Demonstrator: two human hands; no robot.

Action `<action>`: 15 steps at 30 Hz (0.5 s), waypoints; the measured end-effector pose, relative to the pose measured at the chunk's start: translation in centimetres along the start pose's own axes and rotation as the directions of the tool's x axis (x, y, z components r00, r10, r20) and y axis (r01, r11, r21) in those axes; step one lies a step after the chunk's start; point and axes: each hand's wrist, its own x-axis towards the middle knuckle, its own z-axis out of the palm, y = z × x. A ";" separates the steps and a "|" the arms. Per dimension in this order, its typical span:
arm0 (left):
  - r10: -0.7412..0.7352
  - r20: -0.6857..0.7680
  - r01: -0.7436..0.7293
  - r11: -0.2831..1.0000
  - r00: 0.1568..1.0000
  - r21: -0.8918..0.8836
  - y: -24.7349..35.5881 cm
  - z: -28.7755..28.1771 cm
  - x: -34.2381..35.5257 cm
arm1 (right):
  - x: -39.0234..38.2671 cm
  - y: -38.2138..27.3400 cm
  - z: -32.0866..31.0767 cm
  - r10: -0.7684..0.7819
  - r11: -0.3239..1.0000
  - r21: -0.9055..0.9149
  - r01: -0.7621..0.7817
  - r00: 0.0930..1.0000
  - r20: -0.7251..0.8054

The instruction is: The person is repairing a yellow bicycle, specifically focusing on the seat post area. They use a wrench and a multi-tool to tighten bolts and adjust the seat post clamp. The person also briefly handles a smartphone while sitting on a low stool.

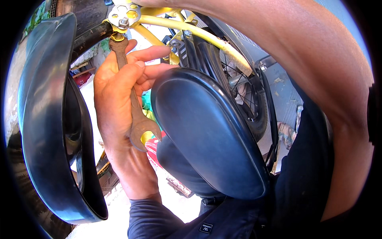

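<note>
My left hand [119, 85] holds a rusty open-ended wrench [136, 108], thumb pressed along its shaft and several fingers stretched to the right. The wrench's upper end meets a yellow fitting [117, 36] just below a bolt [123, 22] on a silver plate with holes [126, 12]. Its wider jaw hangs free beside my wrist. Across the top right arches my right arm [278, 44], bent at the elbow. Only a sliver of my right hand [145, 2] shows at the upper edge above the plate; its fingers are hidden.
A smooth black saddle [207, 131] fills the middle, close to my left wrist. At left stands a glossy black curved shell [43, 119]. Behind are yellow frame tubes [191, 28], a spoked wheel with a black tyre [260, 123], and a dark tube [93, 38].
</note>
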 end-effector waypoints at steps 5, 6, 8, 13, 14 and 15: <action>0.003 0.024 -0.002 1.000 1.000 -0.013 -0.3 -0.3 0.3 | 0.1 -0.1 -0.1 0.047 0.999 0.015 -0.047 0.998 0.042; 0.006 0.021 -0.006 1.000 1.000 -0.007 -0.3 -0.3 0.3 | 0.0 -0.1 0.0 0.065 0.997 0.048 -0.066 0.997 0.035; 0.002 0.000 -0.002 1.000 1.000 0.006 -0.3 -0.2 0.3 | 0.1 -0.2 0.3 0.103 0.992 0.073 -0.105 0.994 0.036; -0.016 -0.039 0.017 1.000 0.999 0.026 -0.1 0.1 0.4 | -0.1 -0.2 0.3 0.065 0.997 0.032 -0.068 0.994 0.087; -0.018 -0.039 0.018 1.000 0.999 0.022 -0.1 0.0 0.4 | 0.0 -0.2 0.7 0.090 0.991 0.091 -0.097 0.992 0.085; -0.020 -0.034 0.020 1.000 0.999 0.017 -0.2 0.0 0.5 | -0.1 0.0 1.2 0.118 0.980 0.148 -0.130 0.989 0.085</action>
